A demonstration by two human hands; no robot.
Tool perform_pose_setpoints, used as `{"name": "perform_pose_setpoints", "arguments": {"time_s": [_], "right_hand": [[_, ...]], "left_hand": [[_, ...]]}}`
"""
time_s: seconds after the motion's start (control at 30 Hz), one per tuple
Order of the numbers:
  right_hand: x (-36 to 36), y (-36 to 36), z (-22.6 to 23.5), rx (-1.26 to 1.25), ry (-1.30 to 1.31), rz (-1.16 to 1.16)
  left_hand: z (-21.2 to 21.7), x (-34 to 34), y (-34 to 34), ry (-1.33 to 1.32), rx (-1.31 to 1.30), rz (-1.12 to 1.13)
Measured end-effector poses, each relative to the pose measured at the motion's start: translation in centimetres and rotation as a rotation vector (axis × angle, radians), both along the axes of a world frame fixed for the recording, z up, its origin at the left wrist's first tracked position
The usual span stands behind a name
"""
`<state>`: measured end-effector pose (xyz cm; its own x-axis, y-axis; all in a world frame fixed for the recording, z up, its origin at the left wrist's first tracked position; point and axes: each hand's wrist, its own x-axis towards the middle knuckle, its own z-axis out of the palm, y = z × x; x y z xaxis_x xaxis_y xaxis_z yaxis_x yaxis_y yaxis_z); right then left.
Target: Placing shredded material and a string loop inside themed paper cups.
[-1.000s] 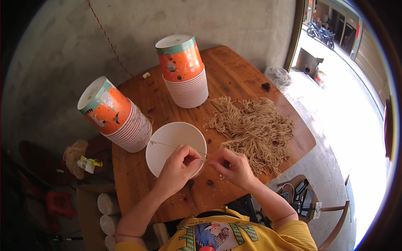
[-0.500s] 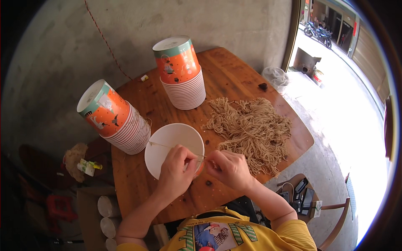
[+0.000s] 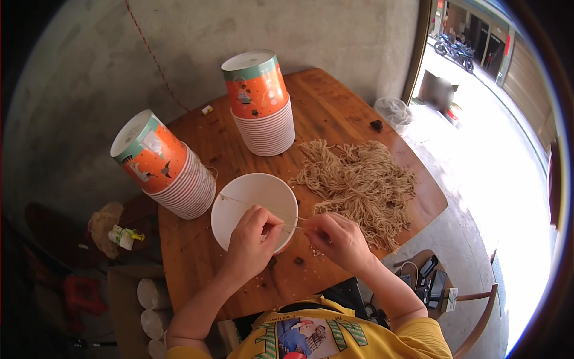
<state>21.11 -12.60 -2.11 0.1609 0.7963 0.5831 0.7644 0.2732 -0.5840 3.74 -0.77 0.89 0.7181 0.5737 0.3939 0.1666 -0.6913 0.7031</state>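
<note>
Two runs of pale string point(image 3: 239, 201) are stretched above the white bowl point(image 3: 229, 220), nearer the left edge of the worktop point(image 3: 194, 257) than its right corner. The longer is pointed from the bowl's left rim toward the right hand point(image 3: 339, 240); the shorter is pinched by the fingertips of left hand point(image 3: 253, 239) and right hand. Lettering on the yellow shirt point(image 3: 388, 340) is partly cut off; whether the runs join cannot be told.

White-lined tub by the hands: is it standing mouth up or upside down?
Mouth up: the tub shows its open top and white inside from above.
</note>
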Motion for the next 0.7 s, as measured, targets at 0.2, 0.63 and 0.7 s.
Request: {"name": "perform_pose_setpoints", "arguments": {"time_s": [0.2,0.63,0.7], "right_hand": [[0.2,0.2,-0.3,0.014,-0.084,0.032],[2.3,1.4,4.5,-0.007,-0.348,0.135],[1.8,2.2,4.7,0.024,-0.376,0.15]], "left_hand": [[0.2,0.1,-0.1,0.002,-0.014,0.008],[1.4,-4.4,-1.7,0.375,0.145,-0.059],[1.0,-5.4,-1.5,0.341,0.388,-0.134]]}}
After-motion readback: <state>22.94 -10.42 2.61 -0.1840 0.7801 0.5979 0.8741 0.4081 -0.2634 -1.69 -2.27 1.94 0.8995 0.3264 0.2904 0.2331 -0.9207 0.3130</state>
